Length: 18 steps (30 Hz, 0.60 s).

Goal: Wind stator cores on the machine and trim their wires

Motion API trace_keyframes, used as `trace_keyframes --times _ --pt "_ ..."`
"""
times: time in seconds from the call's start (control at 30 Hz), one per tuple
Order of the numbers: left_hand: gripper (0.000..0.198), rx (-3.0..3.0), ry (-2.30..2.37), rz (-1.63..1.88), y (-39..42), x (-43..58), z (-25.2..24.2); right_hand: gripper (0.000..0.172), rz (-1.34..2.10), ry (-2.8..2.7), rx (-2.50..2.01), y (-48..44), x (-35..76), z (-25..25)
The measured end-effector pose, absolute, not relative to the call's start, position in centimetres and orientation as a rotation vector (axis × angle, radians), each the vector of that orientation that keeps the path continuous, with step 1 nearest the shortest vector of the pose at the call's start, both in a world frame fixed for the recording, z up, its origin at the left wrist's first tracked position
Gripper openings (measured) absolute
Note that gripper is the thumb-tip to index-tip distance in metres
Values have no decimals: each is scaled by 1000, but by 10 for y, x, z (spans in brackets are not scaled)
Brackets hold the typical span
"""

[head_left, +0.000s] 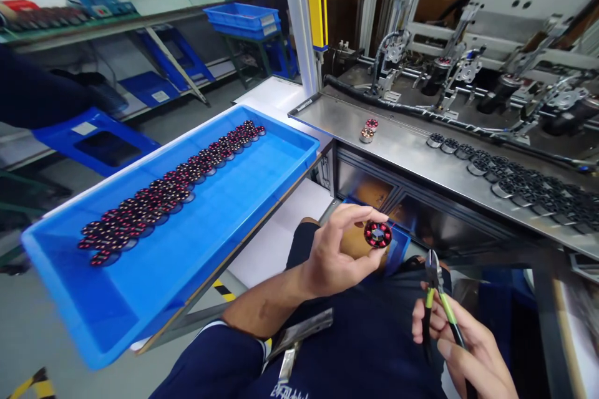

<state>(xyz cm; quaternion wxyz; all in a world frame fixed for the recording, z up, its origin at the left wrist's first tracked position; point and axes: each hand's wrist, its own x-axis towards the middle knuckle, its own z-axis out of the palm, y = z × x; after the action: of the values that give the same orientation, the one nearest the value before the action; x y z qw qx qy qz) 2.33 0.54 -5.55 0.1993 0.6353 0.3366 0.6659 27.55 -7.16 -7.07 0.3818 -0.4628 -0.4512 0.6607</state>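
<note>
Between the thumb and fingers of my left hand (339,252) is a small round motor stator (377,234) with red windings and a black rim. Its face is turned toward me, and a thin red wire end sticks out at its upper right. My right hand (472,340) is closed around the black and green handles of a pair of diagonal cutters (437,293). The cutter head points upward, to the right of the stator and apart from it. Whether its jaws are fully closed is hard to make out.
To the left, a blue tray (262,199) carries long rows of wound stators (159,196). Two stators (369,129) sit on the metal ledge (327,113), with rows of black stators (528,184) farther right. Behind is a winding machine (449,75). A co-worker's dark sleeve (37,90) shows at left.
</note>
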Motion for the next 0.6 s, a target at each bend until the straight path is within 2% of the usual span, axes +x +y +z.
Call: trace_keyframes --times 0.6 --pt "70 1743 1124 1700 5 22 -48 51 1722 -1038 -1224 -75 271 -70"
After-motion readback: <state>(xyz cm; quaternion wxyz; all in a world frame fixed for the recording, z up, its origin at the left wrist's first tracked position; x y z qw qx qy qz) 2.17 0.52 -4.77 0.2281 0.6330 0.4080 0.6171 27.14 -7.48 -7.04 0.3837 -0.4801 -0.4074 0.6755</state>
